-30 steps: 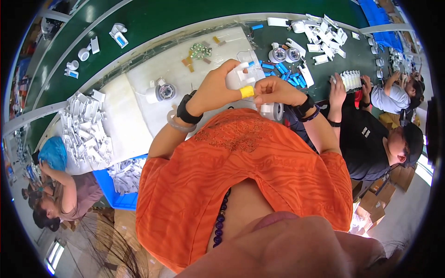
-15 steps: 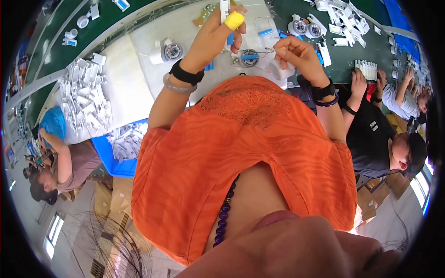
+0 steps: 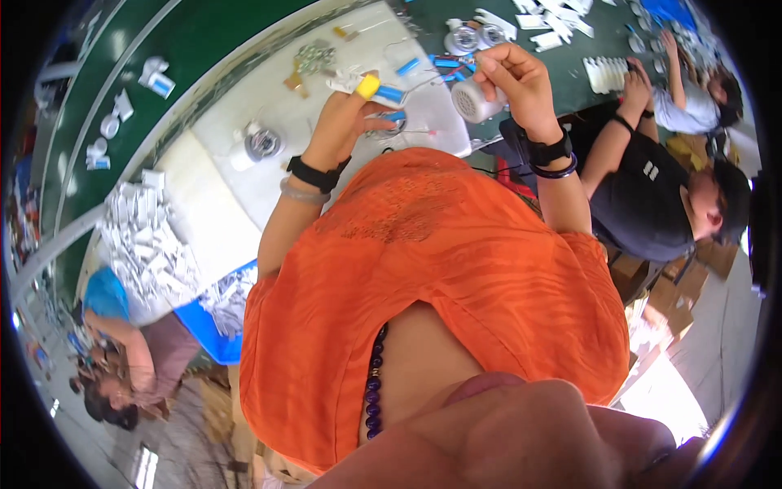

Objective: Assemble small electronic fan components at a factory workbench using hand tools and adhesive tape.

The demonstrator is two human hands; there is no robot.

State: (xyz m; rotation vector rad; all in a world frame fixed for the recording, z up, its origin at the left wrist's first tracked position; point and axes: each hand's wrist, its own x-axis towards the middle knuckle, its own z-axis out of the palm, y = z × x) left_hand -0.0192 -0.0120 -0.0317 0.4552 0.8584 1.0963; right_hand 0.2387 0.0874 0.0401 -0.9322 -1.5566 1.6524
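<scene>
My left hand [image 3: 340,124], with yellow wrap round one digit, grips a white plastic housing [image 3: 342,81] that carries a blue cylindrical battery [image 3: 389,94]. Thin wires [image 3: 423,81] stretch from it toward my right hand [image 3: 521,85]. The fingertips of that hand are pinched together at the wire ends. Right under them is a white round part with a dotted grille [image 3: 470,103]; whether the fingers also hold it I cannot tell. On the white work surface [image 3: 305,106], partly hidden by my left hand, a round metallic part [image 3: 397,130] lies with a blue piece on it.
Another white motor-like part [image 3: 259,145] lies left of my hands. A heap of white housings [image 3: 147,240] is further left, above a blue bin [image 3: 204,330]. Blue batteries [image 3: 448,63] and more round parts [image 3: 472,37] lie beyond. Co-workers sit on both sides.
The view has turned. The housing in my left hand has swung from upright to tilted rightward, its battery facing my right hand. The white grille part now sits higher, close under my right fingers.
</scene>
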